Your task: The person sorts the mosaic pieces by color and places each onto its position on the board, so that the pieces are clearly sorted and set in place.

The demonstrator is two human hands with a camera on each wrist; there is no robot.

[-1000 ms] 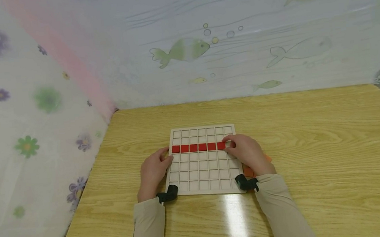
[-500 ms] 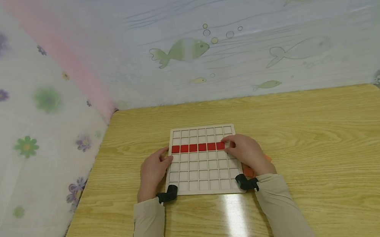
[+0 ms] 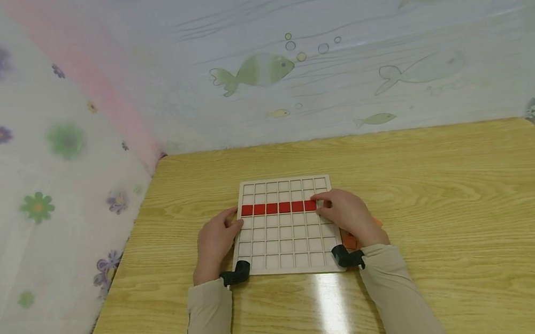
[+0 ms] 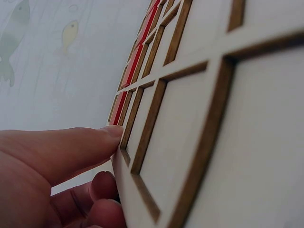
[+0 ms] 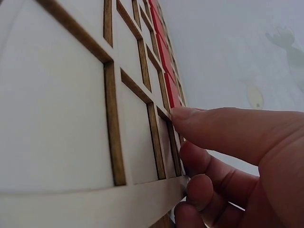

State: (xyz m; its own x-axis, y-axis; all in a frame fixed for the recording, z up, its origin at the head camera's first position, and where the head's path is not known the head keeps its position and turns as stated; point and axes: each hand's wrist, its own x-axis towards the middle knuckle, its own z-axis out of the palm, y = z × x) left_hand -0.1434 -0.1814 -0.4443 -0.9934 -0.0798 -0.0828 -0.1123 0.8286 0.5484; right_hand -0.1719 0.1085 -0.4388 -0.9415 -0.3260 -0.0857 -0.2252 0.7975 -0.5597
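A pale wooden grid board (image 3: 287, 247) lies on the table, with a row of red square tiles (image 3: 272, 208) across its upper part. My left hand (image 3: 214, 244) holds the board's left edge, its thumb touching the rim beside the leftmost tile (image 4: 118, 108) in the left wrist view. With thumb and index finger, my right hand (image 3: 349, 215) pinches the rightmost red tile (image 3: 310, 205) in the row. The cell to the right of that tile lies between these fingers. In the right wrist view the thumb (image 5: 194, 121) meets the tile's end; the other fingers curl beside the board's edge.
Orange tiles (image 3: 350, 242) lie right of the board, partly hidden under my right wrist. The wood-grain table (image 3: 470, 212) extends to both sides. Behind it hangs a pale sheet (image 3: 337, 85) printed with fish, and a flowered sheet (image 3: 50, 172) stands at the left.
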